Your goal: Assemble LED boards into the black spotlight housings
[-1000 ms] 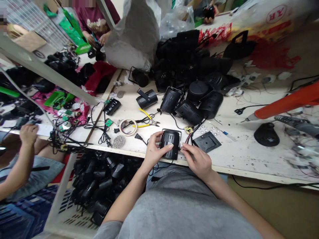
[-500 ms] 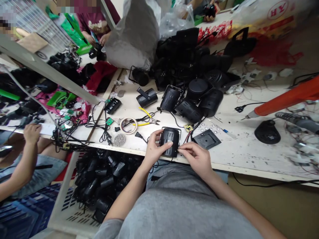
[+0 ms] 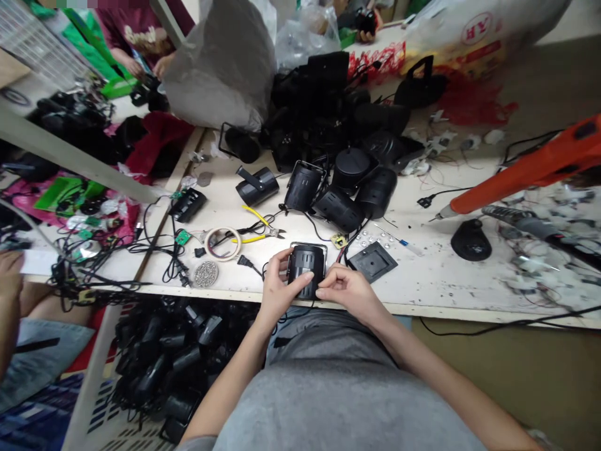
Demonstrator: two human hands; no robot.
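Note:
A black cylindrical lamp housing (image 3: 307,262) with slots and a wire bracket lies at the bench's front edge. My left hand (image 3: 282,285) is closed around its left side, thumb across the front. My right hand (image 3: 347,287) has thumb and forefinger pinched at the housing's lower right edge; whatever is between the fingertips is too small to make out. Just right of that hand lie a flat black square plate (image 3: 374,262) and a small yellow circuit board (image 3: 338,240) with wires. Yellow-handled cutting pliers (image 3: 263,233) lie beyond my left hand.
More black housings (image 3: 340,207) are heaped at the back. An orange electric screwdriver (image 3: 507,172) slants in from the right. On the left are a cream ring (image 3: 222,244), a dish of screws (image 3: 205,274) and cables. A crate (image 3: 94,401) of black parts stands below; co-workers sit nearby.
The view has swung right, so the bench appears further left. My right fingertips have moved in over the lamp housing's lower right edge. My left hand keeps its hold.

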